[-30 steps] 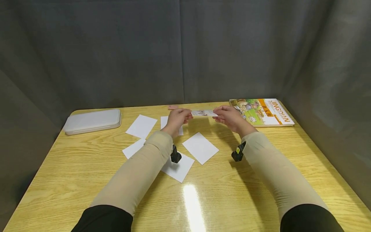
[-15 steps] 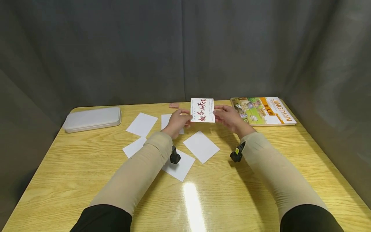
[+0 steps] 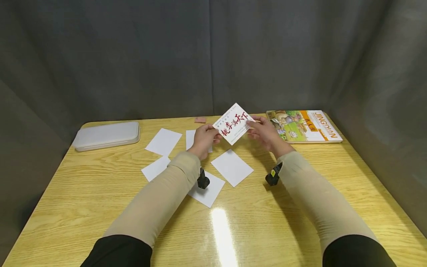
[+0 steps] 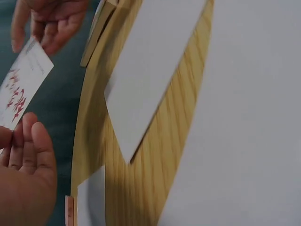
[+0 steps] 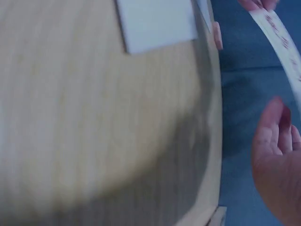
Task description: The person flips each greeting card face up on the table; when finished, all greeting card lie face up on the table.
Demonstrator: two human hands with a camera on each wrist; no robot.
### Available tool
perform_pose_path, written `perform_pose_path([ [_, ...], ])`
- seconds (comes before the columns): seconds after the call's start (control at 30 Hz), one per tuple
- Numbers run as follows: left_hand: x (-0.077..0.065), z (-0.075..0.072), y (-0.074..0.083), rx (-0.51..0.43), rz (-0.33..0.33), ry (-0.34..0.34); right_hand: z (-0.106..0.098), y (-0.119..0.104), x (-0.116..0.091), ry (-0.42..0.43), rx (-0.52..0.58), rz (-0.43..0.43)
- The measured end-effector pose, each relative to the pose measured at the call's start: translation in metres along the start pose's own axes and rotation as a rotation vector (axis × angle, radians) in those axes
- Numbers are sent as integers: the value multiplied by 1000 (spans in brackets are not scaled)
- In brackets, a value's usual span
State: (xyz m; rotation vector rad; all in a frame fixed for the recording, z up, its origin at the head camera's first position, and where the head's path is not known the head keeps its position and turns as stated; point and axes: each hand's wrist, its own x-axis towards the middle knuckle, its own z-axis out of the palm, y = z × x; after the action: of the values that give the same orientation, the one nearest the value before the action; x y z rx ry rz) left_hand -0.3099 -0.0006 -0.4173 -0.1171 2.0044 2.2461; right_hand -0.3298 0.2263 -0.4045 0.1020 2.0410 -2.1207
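Note:
A white card with red Chinese characters is held up above the back of the table, tilted so that one corner points upward. My left hand pinches its left corner between thumb and fingers. On the opposite side, my right hand pinches the right corner. In the left wrist view the card spans the gap between both hands. The right wrist view shows the card nearly edge-on, the right thumb's contact being out of frame.
Several blank white cards lie face down or plain on the wooden table. A pale flat case sits at back left, an illustrated book at back right. A small pink block rests by the rear edge, before a grey curtain.
The card, seen nearly edge-on a second ago, has tipped up to show its red lettering. Since then it has turned from square to diagonal, with both hands still holding it.

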Motion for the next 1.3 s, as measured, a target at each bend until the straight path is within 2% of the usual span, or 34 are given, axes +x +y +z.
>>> perform_pose_path([
  [0.13,2,-5,-2,85,10,-16,-7,-6,-1,13,-180,-28],
  [0.27,6,-10,-3,151,18,-22,-13,-7,-2,-94,-354,14],
  [0.33,8,-12,-4,176,25,-23,-14,-5,-2,-133,-381,38],
  [0.4,10,-13,-4,257,43,-27,-15,-1,-1,-142,-379,57],
  [0.47,8,-12,-4,395,77,-57,-16,2,0,-121,-367,74],
  [0.53,5,-9,-3,592,121,-117,-17,6,2,-93,-349,90],
  [0.6,1,-4,-3,787,185,-197,-19,10,4,-67,-341,109],
  [0.7,-4,7,-4,1019,251,-333,-20,15,6,-42,-366,113],
  [0.77,-5,13,-5,1147,283,-404,-19,18,7,-23,-416,100],
  [0.9,-9,21,-9,1345,275,-495,-15,22,9,9,-606,49],
  [1.0,-10,25,-9,1408,238,-509,-10,22,11,52,-804,9],
  [1.13,-11,28,-7,1431,201,-507,-5,18,10,111,-1059,-22],
  [1.23,-12,28,-5,1432,185,-519,-2,16,9,118,-1157,-18],
  [1.3,-11,25,-4,1416,189,-525,-1,16,9,107,-1168,-8],
])
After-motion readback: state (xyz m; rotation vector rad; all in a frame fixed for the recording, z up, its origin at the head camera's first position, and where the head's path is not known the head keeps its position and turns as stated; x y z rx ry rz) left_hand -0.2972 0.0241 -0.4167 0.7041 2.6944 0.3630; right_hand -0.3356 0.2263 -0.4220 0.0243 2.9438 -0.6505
